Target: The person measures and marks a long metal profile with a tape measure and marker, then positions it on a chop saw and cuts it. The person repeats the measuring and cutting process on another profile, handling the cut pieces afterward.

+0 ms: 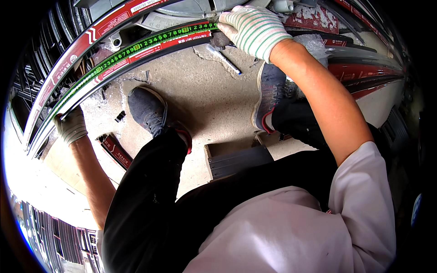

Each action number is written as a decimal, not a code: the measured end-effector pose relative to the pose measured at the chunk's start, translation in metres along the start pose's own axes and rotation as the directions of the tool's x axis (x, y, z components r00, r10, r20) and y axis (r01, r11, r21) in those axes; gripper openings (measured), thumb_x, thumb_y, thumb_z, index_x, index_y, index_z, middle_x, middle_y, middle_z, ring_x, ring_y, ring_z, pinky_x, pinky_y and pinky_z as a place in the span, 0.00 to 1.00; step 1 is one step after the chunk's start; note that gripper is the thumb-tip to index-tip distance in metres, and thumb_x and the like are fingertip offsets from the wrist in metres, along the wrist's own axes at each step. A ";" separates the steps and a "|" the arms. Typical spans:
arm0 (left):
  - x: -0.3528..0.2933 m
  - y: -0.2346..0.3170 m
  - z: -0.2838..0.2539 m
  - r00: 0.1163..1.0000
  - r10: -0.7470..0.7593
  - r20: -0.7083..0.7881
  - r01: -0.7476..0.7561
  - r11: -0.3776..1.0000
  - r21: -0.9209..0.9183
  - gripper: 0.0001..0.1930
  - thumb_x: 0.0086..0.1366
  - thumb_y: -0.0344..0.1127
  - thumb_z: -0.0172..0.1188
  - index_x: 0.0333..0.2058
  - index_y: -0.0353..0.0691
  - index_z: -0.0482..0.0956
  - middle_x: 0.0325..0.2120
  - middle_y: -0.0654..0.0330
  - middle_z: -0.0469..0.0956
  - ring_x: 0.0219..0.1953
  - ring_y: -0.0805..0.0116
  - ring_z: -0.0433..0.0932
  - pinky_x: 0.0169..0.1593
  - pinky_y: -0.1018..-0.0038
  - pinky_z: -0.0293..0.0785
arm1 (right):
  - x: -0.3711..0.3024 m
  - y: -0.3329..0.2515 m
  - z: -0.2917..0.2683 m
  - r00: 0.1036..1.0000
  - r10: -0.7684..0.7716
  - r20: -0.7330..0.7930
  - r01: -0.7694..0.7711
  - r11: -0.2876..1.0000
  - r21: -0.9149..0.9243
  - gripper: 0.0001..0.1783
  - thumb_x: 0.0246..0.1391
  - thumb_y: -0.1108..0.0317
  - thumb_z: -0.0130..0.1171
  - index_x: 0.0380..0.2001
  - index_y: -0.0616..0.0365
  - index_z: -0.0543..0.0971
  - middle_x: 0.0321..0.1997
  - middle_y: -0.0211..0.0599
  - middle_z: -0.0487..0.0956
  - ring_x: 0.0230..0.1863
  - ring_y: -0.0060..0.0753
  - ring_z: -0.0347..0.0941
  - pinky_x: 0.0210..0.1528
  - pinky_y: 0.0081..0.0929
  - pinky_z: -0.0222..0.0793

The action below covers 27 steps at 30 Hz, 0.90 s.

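My L hand (70,125) at 9 o'clock is wrapped around the long profile (98,77). R hand (252,27) at 12 is pinching the green tape measure (150,43) flat along it. Measuring looks underway; no mark or cut visible yet. Saw table (191,7) sits just above.
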<state>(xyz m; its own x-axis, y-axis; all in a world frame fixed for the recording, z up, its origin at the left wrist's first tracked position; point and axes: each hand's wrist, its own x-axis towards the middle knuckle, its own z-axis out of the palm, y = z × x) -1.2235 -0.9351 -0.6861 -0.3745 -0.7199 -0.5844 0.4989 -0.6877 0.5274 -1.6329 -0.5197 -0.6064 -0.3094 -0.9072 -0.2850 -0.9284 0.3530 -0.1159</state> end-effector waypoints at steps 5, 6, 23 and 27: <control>-0.003 -0.004 0.004 0.995 0.060 -0.079 -0.059 0.998 0.013 0.05 0.65 0.33 0.59 0.32 0.39 0.78 0.45 0.46 0.83 0.49 0.43 0.82 0.58 0.37 0.76 | 0.001 0.000 0.012 0.997 0.067 0.031 -0.066 0.997 -0.036 0.21 0.71 0.51 0.47 0.49 0.51 0.84 0.43 0.43 0.84 0.47 0.48 0.81 0.53 0.46 0.76; -0.003 -0.003 0.005 0.996 0.042 -0.078 -0.042 0.999 0.006 0.05 0.65 0.34 0.60 0.32 0.41 0.78 0.44 0.46 0.84 0.49 0.44 0.82 0.57 0.37 0.77 | 0.002 -0.001 0.010 0.997 0.070 0.045 -0.068 0.997 -0.034 0.21 0.71 0.52 0.47 0.49 0.51 0.83 0.44 0.43 0.84 0.48 0.48 0.81 0.53 0.46 0.76; -0.033 -0.091 0.052 0.981 -0.095 0.171 0.132 0.967 -0.219 0.21 0.63 0.49 0.69 0.43 0.37 0.81 0.45 0.50 0.83 0.50 0.47 0.82 0.65 0.41 0.71 | 0.001 -0.004 0.002 0.993 0.097 0.073 -0.100 0.994 0.045 0.20 0.70 0.52 0.47 0.46 0.51 0.83 0.43 0.43 0.84 0.48 0.48 0.80 0.53 0.46 0.76; -0.056 -0.099 0.082 0.986 -0.051 0.158 0.087 0.968 -0.235 0.18 0.64 0.48 0.67 0.35 0.36 0.80 0.29 0.54 0.79 0.43 0.50 0.77 0.61 0.41 0.72 | -0.006 -0.007 -0.011 0.993 0.093 0.076 -0.098 0.993 0.066 0.18 0.69 0.52 0.50 0.43 0.52 0.83 0.42 0.41 0.83 0.48 0.48 0.80 0.52 0.45 0.76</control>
<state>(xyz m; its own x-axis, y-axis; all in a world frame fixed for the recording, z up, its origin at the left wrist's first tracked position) -1.3161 -0.8345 -0.6558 -0.5178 -0.6898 -0.5060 0.6340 -0.7066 0.3144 -1.6266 -0.5199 -0.5931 -0.3779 -0.8504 -0.3661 -0.8780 0.4546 -0.1498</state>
